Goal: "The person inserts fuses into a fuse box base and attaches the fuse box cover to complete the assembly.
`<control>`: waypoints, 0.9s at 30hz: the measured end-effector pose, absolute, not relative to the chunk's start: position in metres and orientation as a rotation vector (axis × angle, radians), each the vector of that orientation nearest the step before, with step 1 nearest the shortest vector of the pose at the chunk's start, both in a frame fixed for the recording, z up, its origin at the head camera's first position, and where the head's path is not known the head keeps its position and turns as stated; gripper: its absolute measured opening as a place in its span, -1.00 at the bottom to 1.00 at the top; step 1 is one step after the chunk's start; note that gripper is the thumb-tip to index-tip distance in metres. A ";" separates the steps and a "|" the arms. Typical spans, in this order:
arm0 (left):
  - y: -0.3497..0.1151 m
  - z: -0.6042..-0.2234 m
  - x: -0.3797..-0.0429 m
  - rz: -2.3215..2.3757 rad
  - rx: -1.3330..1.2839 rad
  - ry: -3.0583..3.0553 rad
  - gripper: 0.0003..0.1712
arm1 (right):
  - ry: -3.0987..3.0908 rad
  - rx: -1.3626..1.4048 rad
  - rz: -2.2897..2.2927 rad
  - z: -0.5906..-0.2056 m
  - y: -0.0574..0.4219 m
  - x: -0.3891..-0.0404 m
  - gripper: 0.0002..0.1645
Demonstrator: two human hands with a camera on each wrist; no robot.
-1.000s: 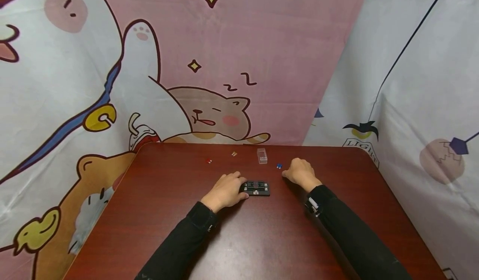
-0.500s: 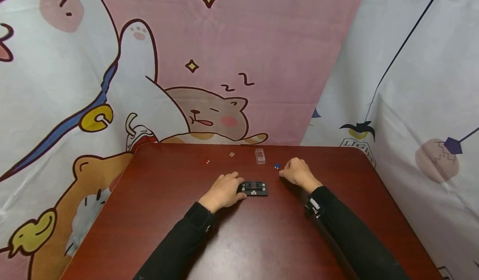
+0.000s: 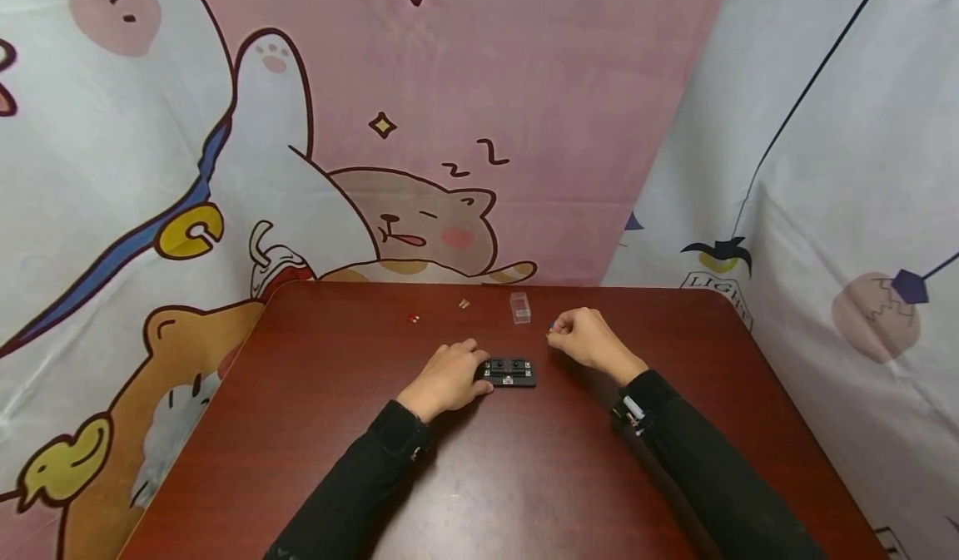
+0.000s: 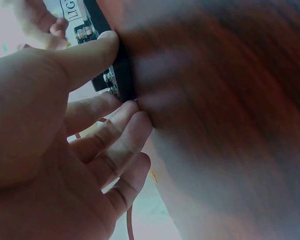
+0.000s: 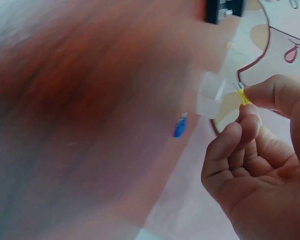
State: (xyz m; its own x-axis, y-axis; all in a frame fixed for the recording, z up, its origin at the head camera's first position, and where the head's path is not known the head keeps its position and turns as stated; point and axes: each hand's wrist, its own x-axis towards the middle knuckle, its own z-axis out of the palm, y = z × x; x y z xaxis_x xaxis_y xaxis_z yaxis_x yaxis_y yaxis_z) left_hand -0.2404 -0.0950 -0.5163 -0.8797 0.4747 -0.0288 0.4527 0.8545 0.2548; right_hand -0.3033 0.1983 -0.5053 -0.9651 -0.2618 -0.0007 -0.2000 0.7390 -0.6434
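My left hand point(image 3: 444, 381) grips the left end of a small black fuse block point(image 3: 511, 373) with metal screws, resting on the table. In the left wrist view, the thumb lies on the side of this fuse block point(image 4: 122, 75) and the fingers reach round its end. To the right, my right hand point(image 3: 592, 344) pinches a tiny yellow blade fuse point(image 5: 243, 96) between thumb and fingertips, its two thin metal prongs pointing away. Blue fuses point(image 5: 180, 126) lie on the table beside that hand. In the head view the fingers mostly hide them.
Behind the fuse block stands a clear plastic box or cover point(image 3: 520, 308). Small tan pieces point(image 3: 464, 303) and red pieces point(image 3: 414, 319) lie farther left on the brown table point(image 3: 479, 477). A printed cloth point(image 3: 569, 127) hangs behind the table.
My right hand has moved slightly left, its fingertips now over the blue fuses, and a bit of yellow shows at them. The left hand stays on the fuse block. The head view has shifted slightly.
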 end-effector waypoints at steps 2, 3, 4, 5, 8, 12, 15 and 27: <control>-0.095 -0.514 -0.241 0.365 0.742 2.939 -0.36 | 2.837 -0.411 -1.058 -0.498 0.195 -0.302 -0.77; -0.095 -0.514 -0.242 0.363 0.746 2.942 -0.36 | 2.835 -0.428 -1.067 -0.494 0.193 -0.301 -0.77; -0.095 -0.514 -0.243 0.360 0.750 2.945 -0.37 | 2.832 -0.443 -1.071 -0.491 0.192 -0.300 -0.77; -0.095 -0.513 -0.243 0.360 0.752 2.945 -0.37 | 2.827 -0.458 -1.074 -0.487 0.190 -0.300 -0.78; -0.095 -0.513 -0.245 0.359 0.754 2.947 -0.37 | 2.813 -0.529 -1.063 -0.478 0.184 -0.296 -0.81; -0.096 -0.513 -0.246 0.358 0.749 2.951 -0.37 | 2.811 -0.631 -1.040 -0.475 0.174 -0.291 -0.84; -0.096 -0.514 -0.245 0.362 0.753 2.952 -0.38 | 2.822 -0.702 -1.013 -0.477 0.168 -0.290 -0.85; -0.096 -0.519 -0.243 0.378 0.756 2.949 -0.38 | 2.842 -0.939 -0.752 -0.484 0.157 -0.285 -0.95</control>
